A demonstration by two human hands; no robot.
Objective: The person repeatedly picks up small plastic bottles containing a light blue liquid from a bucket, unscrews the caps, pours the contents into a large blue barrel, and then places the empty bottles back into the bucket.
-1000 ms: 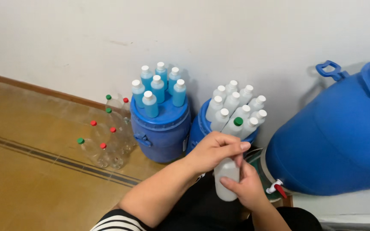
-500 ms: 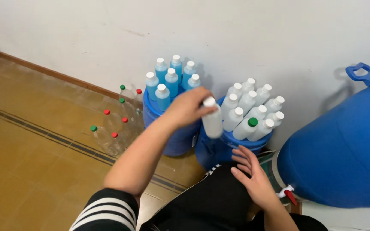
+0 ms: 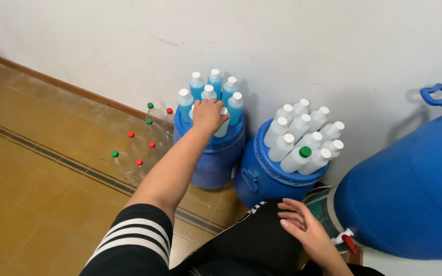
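In the head view, the left hand reaches up to the middle of the frame, its fingers closed round a white-capped bottle that it holds on top of the left blue drum. The bottle sits at the front of a cluster of blue-filled bottles, all with white caps, standing upright on that drum's lid. The arm runs down to a black sleeve with white stripes at the bottom of the frame.

The right hand is in the lower right of the frame, over dark clothing, holding nothing; its fingers are spread loosely and flat. Just above it stands the second blue drum, carrying a group of pale bottles, tilted to the right; one of them has a green cap, the others white.

At the right edge lies a large blue barrel with a handle at its top and a small white and red tap near the right hand. Left of the drums, on the brown tiled floor against the white wall, stand clear plastic bottles with red and green caps.
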